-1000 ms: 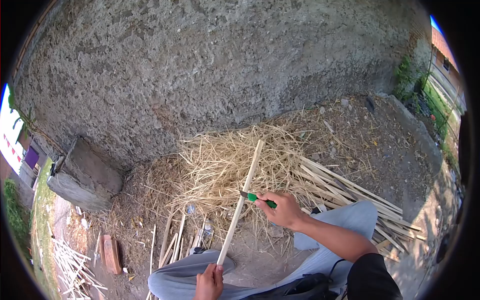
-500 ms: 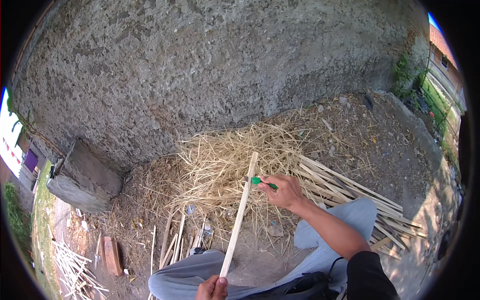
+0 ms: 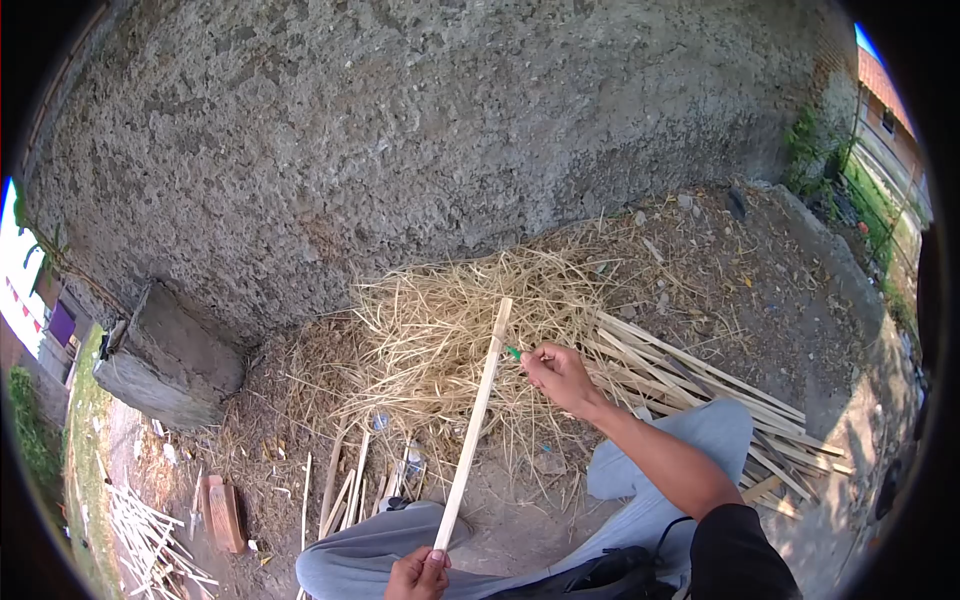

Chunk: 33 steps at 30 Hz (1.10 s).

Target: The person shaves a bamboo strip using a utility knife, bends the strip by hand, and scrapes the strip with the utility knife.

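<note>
A long pale wooden strip [image 3: 472,432] slants up and away from my lap, its lower end pinched in my left hand [image 3: 418,574]. Near the strip's upper end, my right hand [image 3: 558,377] is closed round a green-handled knife [image 3: 514,353]. Most of the handle is hidden by my fingers, and the blade is hard to make out where it meets the strip. Behind the strip's far end lies a heap of thin shavings [image 3: 440,330].
A rough grey wall [image 3: 480,130] rises beyond the shavings. Loose strips [image 3: 700,385] lie at the right, more [image 3: 150,540] at the lower left. A brick [image 3: 222,513] and a concrete block [image 3: 175,360] are on the left.
The strip's upper end has shifted down and slightly left. My right hand has moved up a little, and less of the green handle shows than before.
</note>
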Each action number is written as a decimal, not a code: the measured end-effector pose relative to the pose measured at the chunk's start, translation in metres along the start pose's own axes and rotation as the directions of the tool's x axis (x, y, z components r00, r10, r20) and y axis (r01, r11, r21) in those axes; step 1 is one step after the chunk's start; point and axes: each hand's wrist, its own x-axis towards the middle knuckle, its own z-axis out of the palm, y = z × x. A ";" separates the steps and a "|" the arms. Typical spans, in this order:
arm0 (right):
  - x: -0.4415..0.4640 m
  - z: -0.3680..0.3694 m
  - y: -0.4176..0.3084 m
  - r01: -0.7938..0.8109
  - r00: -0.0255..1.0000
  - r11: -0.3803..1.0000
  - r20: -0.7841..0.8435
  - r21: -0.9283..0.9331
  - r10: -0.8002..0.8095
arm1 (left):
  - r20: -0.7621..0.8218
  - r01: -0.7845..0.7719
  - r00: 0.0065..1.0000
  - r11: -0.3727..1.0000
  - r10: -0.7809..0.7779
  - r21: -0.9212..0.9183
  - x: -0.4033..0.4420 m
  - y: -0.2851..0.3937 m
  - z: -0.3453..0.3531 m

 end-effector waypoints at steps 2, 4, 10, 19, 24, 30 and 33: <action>-0.006 0.004 -0.011 0.145 0.989 0.981 -0.024 -0.131 -0.149 | -0.051 -0.046 0.997 0.993 0.052 0.110 0.000 0.001 0.001; -0.010 0.004 -0.015 0.316 0.940 0.868 0.001 -0.383 -0.342 | -0.097 -0.220 0.962 0.934 0.255 0.282 0.000 -0.007 0.004; -0.031 0.012 -0.035 0.520 0.781 0.587 0.067 -0.620 -0.621 | -0.203 -0.234 0.907 0.842 0.370 0.486 -0.013 -0.002 0.010; -0.034 0.013 -0.034 0.531 0.740 0.522 0.065 -0.668 -0.669 | -0.213 -0.186 0.929 0.879 0.303 0.440 -0.020 -0.005 0.019; -0.026 0.015 -0.027 0.573 0.700 0.519 0.048 -0.634 -0.713 | -0.187 -0.251 0.914 0.866 0.359 0.432 -0.019 -0.005 0.019; -0.043 0.022 -0.028 0.608 0.709 0.486 0.154 -0.628 -0.688 | -0.141 -0.206 0.961 0.954 0.240 0.217 -0.013 -0.023 0.015; -0.046 0.023 -0.034 0.579 0.728 0.489 0.144 -0.652 -0.670 | -0.126 -0.206 0.964 0.958 0.233 0.200 -0.013 -0.024 0.014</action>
